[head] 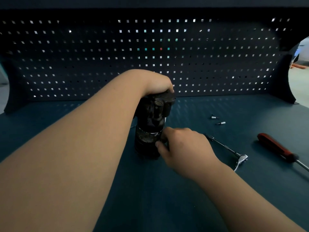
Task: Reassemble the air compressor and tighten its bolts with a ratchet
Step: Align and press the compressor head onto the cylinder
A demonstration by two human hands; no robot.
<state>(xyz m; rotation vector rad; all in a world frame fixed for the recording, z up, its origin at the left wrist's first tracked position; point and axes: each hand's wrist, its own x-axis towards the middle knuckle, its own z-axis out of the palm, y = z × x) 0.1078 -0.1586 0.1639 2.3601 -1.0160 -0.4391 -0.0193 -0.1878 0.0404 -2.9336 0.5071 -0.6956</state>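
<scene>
Two hands on the compressor (148, 131), upright mid-bench (167, 201); our left hand (155, 82) clamps its top from above, fingers curled over the far edge, gripping; our right hand (185, 146) sits at its lower right side, thumb (159, 145) and curled fingers touching the body by the pale band; blurred, so we can't tell if they pinch anything; ratchet (230, 150) lies just right of that hand, untouched; red-handled screwdriver (275, 148) further right; two small sockets (217, 120) behind.
</scene>
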